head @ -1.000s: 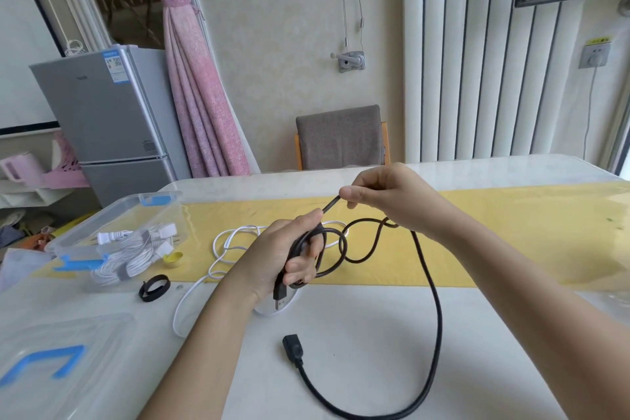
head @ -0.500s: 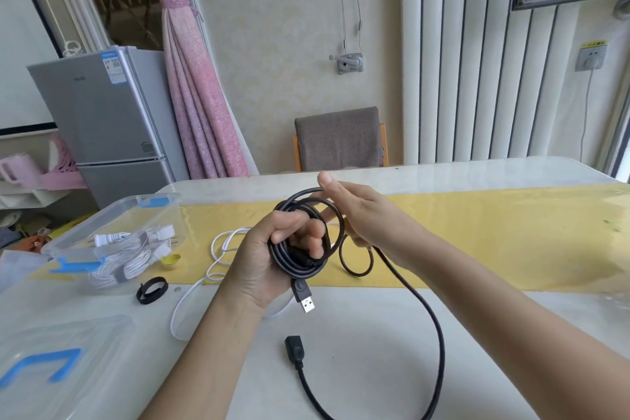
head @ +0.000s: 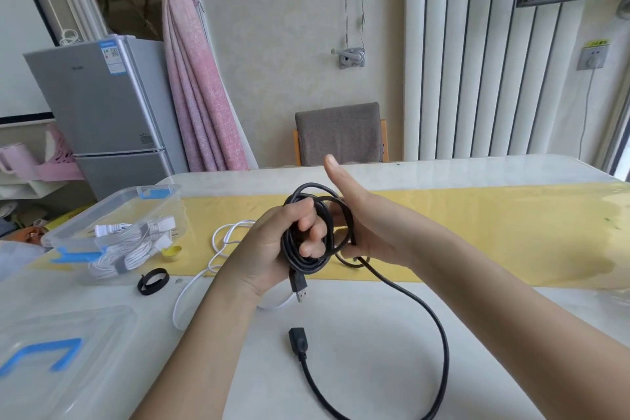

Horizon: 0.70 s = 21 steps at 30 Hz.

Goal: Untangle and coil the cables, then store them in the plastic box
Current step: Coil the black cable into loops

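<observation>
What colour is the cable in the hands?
Black; the cable shows best in the head view.

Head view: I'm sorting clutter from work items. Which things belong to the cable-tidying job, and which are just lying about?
Job: black cable, held by the left hand and right hand; loose white cable; plastic box with coiled white cables; lid; black strap.
Lying about: yellow cap, fridge, chair, curtain.
</observation>
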### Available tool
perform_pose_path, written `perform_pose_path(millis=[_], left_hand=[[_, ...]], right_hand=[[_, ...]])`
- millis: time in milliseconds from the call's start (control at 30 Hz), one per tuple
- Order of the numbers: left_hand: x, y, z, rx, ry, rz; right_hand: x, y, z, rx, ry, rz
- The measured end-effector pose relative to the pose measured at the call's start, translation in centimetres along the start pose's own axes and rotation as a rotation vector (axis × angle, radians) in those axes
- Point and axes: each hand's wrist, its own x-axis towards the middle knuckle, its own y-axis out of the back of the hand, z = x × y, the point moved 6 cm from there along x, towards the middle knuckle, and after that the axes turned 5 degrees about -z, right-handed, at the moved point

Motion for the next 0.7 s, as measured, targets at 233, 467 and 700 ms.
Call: perform_pose_path(millis=[233, 467, 700], left_hand=[[-0.2, -0.4, -0.5, 0.017, -0.031, 0.142], [-0.1, -0.6, -0.4, 0.096, -0.052, 0.134], [0.6, 0.0, -0.7, 0.070, -0.083, 0.254]], right_hand=[[0.3, -0.8, -0.3, 0.118, 0.045, -0.085], [0.0, -0.7, -0.1, 0.218, 0.010, -0.185], [0.2, 0.5, 0.0, 0.227, 0.072, 0.153]])
